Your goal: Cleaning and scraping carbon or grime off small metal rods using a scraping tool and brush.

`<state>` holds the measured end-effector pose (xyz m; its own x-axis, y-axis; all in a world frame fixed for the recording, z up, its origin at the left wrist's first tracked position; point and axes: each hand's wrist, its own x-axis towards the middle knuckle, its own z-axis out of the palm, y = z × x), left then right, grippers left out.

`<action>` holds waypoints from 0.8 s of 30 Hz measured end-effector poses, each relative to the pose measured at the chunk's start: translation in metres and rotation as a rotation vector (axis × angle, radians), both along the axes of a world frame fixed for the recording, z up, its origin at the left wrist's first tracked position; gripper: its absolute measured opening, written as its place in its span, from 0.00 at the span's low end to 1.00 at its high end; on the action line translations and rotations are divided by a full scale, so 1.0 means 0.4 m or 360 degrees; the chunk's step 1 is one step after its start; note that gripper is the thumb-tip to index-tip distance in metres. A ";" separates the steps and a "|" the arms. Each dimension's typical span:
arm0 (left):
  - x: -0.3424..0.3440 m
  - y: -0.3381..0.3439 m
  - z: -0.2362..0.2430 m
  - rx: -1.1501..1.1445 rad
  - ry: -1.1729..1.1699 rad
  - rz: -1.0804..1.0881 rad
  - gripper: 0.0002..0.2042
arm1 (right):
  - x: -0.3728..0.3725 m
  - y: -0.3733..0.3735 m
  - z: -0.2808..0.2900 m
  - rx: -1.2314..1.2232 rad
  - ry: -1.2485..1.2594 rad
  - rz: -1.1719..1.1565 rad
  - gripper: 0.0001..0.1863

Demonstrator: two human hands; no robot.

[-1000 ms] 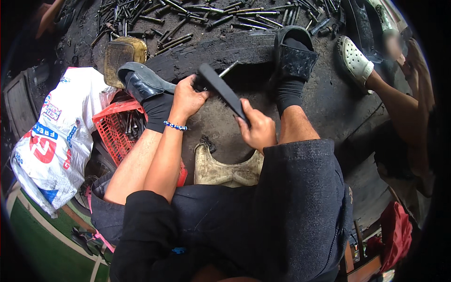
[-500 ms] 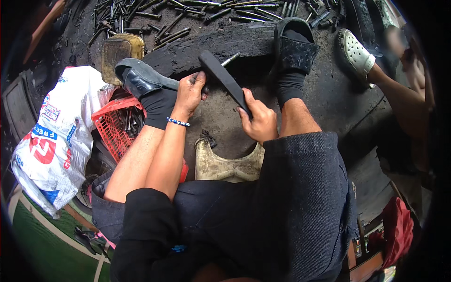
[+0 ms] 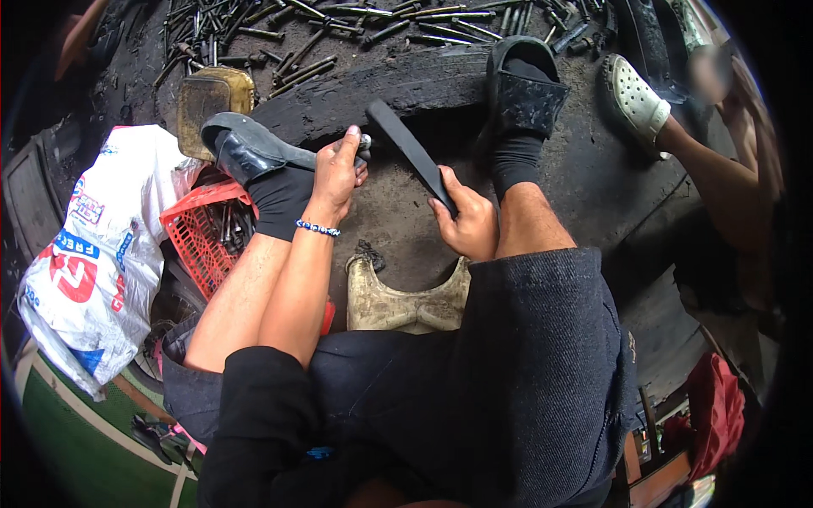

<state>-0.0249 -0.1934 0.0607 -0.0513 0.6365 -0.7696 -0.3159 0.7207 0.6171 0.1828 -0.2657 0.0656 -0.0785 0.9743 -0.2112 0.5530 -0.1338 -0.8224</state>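
Note:
My left hand (image 3: 335,178), with a blue and white bead bracelet at the wrist, is closed around a metal bolt (image 3: 365,142). Its thumb points up, and most of the bolt is hidden by the fingers. My right hand (image 3: 468,222) grips the lower end of a flat black bar (image 3: 406,144). The bar slants up and left, its far end beside the bolt; a small gap seems to lie between them. Beyond my hands a thick dark beam (image 3: 373,89) lies across the floor, under my sandalled feet.
Many long bolts (image 3: 296,51) lie scattered beyond the beam. A grimy yellowish container (image 3: 212,106), a red crate (image 3: 199,245) of metal parts and a white sack (image 3: 102,245) are on the left. A pale plastic piece (image 3: 406,305) sits between my legs. Another person's white clog (image 3: 635,106) is at right.
The bolt's bright shank no longer sticks out past the bar; it has drawn back toward my left hand. My left thumb has lifted. The right hand still holds the bar, nearly in place.

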 end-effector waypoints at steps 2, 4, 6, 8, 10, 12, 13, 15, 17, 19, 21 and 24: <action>0.016 -0.005 -0.012 0.0054 0.0123 -0.0006 0.14 | 0.013 0.003 -0.027 0.0037 0.0049 -0.0080 0.28; 0.023 -0.010 -0.026 0.0072 0.0188 -0.0098 0.15 | 0.025 -0.003 -0.033 0.0024 0.0122 -0.0133 0.27; -0.012 -0.024 -0.052 0.0042 0.0659 -0.0434 0.17 | 0.006 -0.004 -0.014 -0.0046 0.0079 -0.0149 0.25; -0.032 -0.064 -0.074 0.0191 0.1094 -0.0643 0.17 | -0.008 -0.009 -0.009 -0.0103 0.0041 -0.0160 0.24; -0.034 -0.087 -0.092 0.0291 0.1538 -0.0823 0.17 | -0.013 -0.026 -0.018 -0.0066 0.0166 -0.0296 0.24; 0.011 -0.077 -0.082 0.0310 0.1713 -0.1016 0.15 | 0.020 -0.057 -0.026 -0.0139 0.0109 -0.0248 0.25; 0.034 -0.076 -0.086 0.0442 0.1868 -0.1086 0.15 | 0.036 -0.073 -0.027 -0.0211 0.0061 -0.0203 0.25; 0.072 -0.054 -0.097 0.0440 0.1968 -0.1100 0.16 | 0.044 -0.108 -0.022 -0.0308 -0.0009 -0.0196 0.26; 0.095 -0.022 -0.108 0.0121 0.2046 -0.1476 0.17 | 0.041 -0.150 -0.055 -0.0257 0.0103 -0.0408 0.26; 0.086 -0.012 -0.151 0.0166 0.2085 -0.1525 0.16 | 0.052 -0.176 -0.112 0.0012 -0.0110 -0.0313 0.26; 0.083 -0.008 -0.173 0.0171 0.2130 -0.1660 0.10 | 0.056 -0.183 -0.105 -0.0192 -0.0229 -0.0250 0.27; 0.088 -0.008 -0.149 0.0303 0.2119 -0.1645 0.12 | 0.055 -0.170 -0.101 -0.0304 -0.0208 -0.0309 0.27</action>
